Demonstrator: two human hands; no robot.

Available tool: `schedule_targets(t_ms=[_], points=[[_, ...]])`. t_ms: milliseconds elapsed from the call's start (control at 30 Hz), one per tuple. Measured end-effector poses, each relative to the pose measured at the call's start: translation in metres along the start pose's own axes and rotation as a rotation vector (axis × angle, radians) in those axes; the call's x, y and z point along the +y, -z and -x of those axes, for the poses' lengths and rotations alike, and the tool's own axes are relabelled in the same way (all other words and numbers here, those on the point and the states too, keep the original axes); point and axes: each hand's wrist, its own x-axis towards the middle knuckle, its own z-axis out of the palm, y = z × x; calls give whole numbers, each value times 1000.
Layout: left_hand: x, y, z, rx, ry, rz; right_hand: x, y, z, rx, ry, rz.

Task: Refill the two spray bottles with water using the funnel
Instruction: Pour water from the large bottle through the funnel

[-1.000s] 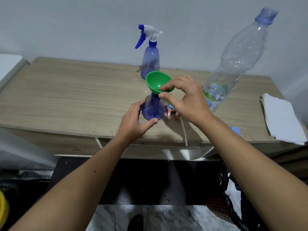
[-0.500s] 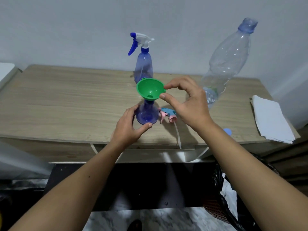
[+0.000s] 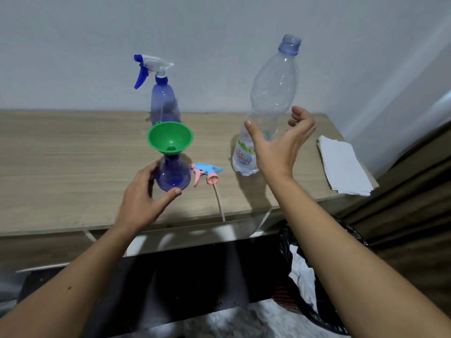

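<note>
Tabletop (image 3: pixel 61 154) of pale wood grain stands against white wall (image 3: pixel 219 32).

Head view (single, wide-angle): high, close, looking forward-down at table (image 3: pixel 61 152).

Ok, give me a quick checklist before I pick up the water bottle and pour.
1. Green plastic funnel seated in the open blue spray bottle: ok.
2. Left hand steadying that bottle: ok.
3. Clear plastic water bottle uncapped: ok.
4. Right hand gripping the water bottle: not ok, open beside it.
5. Pink-and-blue trigger head out of the way: ok, lying beside on the wooden table.
6. Enough water: cannot tell.
</note>
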Motion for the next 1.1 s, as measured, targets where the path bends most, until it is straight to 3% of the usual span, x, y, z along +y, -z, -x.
schedule_targets(t_ms=[167,500,767,1100], points=[[-4,-1,-1,4,-9,-22,9,-11,-5,-118,-120,-90],[-8,2,-2,-16,-2,4,8,-34,-17,-125,-271,-170],[-2,4,-1,-23,-11,-18,0,-32,-28,-137,-276,-163],[-4,8,0,-34,28,-3,-19,-17,-22,-399,16,99]])
